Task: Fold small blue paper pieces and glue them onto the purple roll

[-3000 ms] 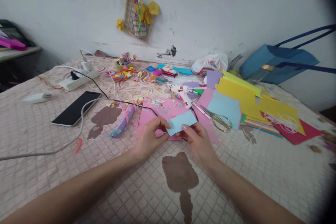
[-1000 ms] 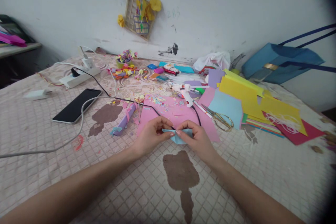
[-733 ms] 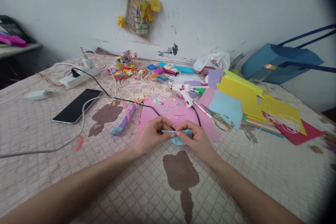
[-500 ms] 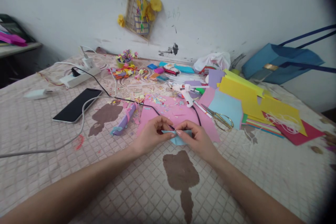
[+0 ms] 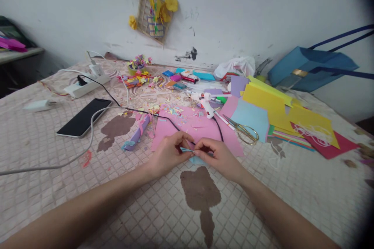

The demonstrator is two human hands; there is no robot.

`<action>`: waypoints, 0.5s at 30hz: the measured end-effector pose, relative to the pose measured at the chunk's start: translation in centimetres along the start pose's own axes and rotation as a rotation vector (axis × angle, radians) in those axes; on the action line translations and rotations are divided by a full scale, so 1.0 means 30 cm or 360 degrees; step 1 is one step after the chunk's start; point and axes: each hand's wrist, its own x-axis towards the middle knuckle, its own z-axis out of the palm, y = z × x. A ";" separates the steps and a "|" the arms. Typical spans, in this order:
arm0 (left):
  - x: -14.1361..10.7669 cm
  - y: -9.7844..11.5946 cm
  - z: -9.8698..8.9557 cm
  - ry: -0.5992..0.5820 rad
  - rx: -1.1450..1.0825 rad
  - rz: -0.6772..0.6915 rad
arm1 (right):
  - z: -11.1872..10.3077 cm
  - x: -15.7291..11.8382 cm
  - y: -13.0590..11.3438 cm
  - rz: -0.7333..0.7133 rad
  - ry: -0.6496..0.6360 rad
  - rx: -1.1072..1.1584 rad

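Between my two hands is a small piece of light blue paper (image 5: 197,160), mostly covered by the fingers. My left hand (image 5: 171,151) pinches it from the left, thumb and forefinger together. My right hand (image 5: 217,156) grips it from the right, its fingertips meeting the left ones. Just beyond my hands lies a pink sheet (image 5: 193,122) strewn with paper scraps. A white glue gun (image 5: 208,107) rests on that sheet's far right part, its black cord running down toward my right hand.
Gold-handled scissors (image 5: 245,130) lie right of the glue gun, beside yellow sheets (image 5: 264,103). To the left are a rolled purple paper (image 5: 136,136), a phone (image 5: 84,117) and a power strip (image 5: 87,85) with trailing cables. A blue bag (image 5: 309,70) stands at the back right.
My fingertips have drawn closer together on the light blue paper, and less of it shows now. My right hand has shifted slightly left and lower. The view has moved a little.
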 end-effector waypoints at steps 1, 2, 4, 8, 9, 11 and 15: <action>0.001 -0.002 0.000 -0.0002 -0.0022 -0.0011 | 0.000 0.000 -0.001 -0.0012 0.0013 0.0008; 0.002 -0.004 0.000 -0.0003 -0.0065 -0.0030 | 0.001 0.000 -0.002 -0.0024 0.0031 0.0018; 0.005 -0.008 0.000 -0.0012 -0.0218 -0.0080 | 0.002 0.000 -0.003 -0.0043 0.0079 0.0030; 0.012 -0.021 -0.005 -0.0086 -0.0528 -0.0231 | 0.003 -0.001 -0.007 -0.0052 0.0188 0.0035; 0.014 -0.025 -0.006 -0.0121 -0.0570 -0.0273 | 0.003 -0.001 -0.007 -0.0045 0.0206 0.0040; 0.015 -0.033 -0.008 -0.0170 -0.0623 -0.0332 | 0.004 -0.001 -0.006 -0.0021 0.0216 0.0063; 0.017 -0.042 -0.008 -0.0152 -0.0659 -0.0378 | 0.004 0.000 0.003 0.0071 0.0182 0.0160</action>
